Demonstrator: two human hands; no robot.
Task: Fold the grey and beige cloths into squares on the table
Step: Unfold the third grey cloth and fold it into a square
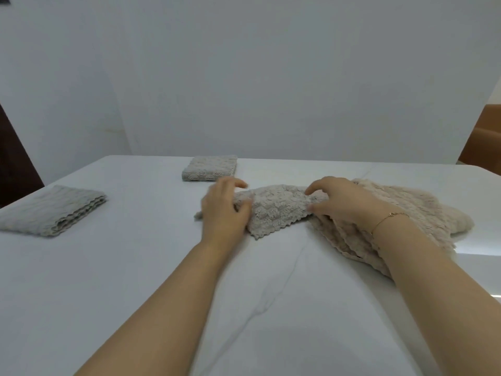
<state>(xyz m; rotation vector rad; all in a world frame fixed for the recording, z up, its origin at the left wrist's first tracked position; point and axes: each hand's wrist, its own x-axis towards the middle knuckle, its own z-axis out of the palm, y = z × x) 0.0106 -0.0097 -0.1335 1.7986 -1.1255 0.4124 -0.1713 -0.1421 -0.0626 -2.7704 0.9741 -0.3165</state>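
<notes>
Both hands, left hand (223,213) and right hand (343,203), pinch the grey cloth (276,210) at twelve o'clock on the worktop (135,280); better to align edges before creasing.

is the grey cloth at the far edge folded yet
Folded: the grey cloth at the far edge lies as a compact, neat rectangle, untouched by either hand.
</notes>
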